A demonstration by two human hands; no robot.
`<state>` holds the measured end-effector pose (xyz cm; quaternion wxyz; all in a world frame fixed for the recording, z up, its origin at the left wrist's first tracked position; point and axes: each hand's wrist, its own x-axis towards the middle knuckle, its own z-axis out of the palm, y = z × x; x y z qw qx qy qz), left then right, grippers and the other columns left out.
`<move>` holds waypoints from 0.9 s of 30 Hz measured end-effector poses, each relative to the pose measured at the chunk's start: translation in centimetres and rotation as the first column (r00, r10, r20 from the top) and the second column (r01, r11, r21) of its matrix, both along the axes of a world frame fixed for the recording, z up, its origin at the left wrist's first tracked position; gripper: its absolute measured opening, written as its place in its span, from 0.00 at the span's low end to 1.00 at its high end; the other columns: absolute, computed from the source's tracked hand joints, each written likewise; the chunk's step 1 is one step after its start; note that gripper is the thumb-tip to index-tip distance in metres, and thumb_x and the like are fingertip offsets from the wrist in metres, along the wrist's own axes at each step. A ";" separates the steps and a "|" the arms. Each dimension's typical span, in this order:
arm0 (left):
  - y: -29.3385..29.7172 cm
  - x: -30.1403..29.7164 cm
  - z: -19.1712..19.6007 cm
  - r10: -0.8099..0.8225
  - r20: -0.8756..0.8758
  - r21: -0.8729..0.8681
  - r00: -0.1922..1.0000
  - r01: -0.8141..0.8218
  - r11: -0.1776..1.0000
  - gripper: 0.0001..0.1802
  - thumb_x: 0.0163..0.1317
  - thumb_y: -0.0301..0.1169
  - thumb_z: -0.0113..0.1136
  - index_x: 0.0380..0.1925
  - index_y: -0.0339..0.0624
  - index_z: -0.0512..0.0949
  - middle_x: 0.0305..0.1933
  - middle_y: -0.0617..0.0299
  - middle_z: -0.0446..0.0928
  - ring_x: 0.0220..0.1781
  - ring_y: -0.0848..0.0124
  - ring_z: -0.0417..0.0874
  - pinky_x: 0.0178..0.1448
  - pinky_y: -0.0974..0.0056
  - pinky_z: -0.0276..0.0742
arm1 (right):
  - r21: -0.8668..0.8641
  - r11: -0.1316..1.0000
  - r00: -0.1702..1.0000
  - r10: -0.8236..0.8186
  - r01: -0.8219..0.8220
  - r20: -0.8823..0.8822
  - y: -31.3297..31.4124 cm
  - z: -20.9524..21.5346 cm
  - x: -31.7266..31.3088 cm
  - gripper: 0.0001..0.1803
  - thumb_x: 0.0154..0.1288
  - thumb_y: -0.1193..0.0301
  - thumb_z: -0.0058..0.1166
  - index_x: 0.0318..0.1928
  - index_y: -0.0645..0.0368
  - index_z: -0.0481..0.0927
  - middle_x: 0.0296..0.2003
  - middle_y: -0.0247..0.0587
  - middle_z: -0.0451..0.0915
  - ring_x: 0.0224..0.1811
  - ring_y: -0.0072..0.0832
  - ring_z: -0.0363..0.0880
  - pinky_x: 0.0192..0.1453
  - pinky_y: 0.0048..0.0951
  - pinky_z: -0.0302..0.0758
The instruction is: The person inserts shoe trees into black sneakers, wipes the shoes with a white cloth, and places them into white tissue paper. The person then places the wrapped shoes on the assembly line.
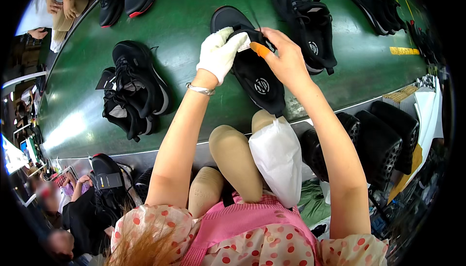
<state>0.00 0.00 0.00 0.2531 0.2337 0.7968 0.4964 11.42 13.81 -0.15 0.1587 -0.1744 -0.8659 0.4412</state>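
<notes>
1 blk shoe point(250, 74) on grn table point(184, 23), toe away: gloved L hand point(218, 55) pinches it beside wht label point(244, 43), R hand point(285, 58) thumb nr label, grip can't tell; best keep label flat, shoe steady.

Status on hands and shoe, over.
Left hand, gloved, and right hand both on shoe. Shoe upright, at table's near edge. White tag between hands. Nothing visibly in the way.

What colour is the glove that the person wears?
White; the glove shows best in the head view.
</notes>
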 end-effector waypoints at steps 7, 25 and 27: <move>0.3 -0.6 -2.9 0.023 0.292 0.231 0.956 -0.094 0.968 0.18 0.68 0.37 0.56 0.44 0.29 0.77 0.39 0.64 0.79 0.42 0.79 0.75 0.48 0.71 0.71 | -0.191 0.973 0.991 -0.123 0.129 0.043 -1.1 -3.3 -1.3 0.11 0.64 0.72 0.53 0.43 0.65 0.76 0.43 0.48 0.77 0.44 0.43 0.76 0.49 0.32 0.72; 0.8 -0.9 -4.5 0.000 0.379 0.426 0.925 -0.174 0.888 0.15 0.70 0.35 0.49 0.40 0.34 0.80 0.40 0.64 0.80 0.44 0.76 0.78 0.52 0.70 0.72 | -0.293 0.943 0.987 -0.162 0.161 0.020 -2.3 -4.1 -1.6 0.14 0.68 0.70 0.52 0.48 0.67 0.77 0.48 0.44 0.76 0.49 0.32 0.75 0.55 0.26 0.70; 0.7 -1.0 -4.3 -0.002 0.355 0.412 0.935 -0.154 0.898 0.16 0.70 0.35 0.49 0.41 0.34 0.81 0.40 0.64 0.80 0.44 0.76 0.78 0.52 0.70 0.72 | -0.287 0.943 0.985 -0.171 0.168 0.013 -2.3 -4.4 -1.6 0.14 0.68 0.70 0.52 0.48 0.67 0.77 0.48 0.44 0.76 0.50 0.32 0.75 0.55 0.26 0.70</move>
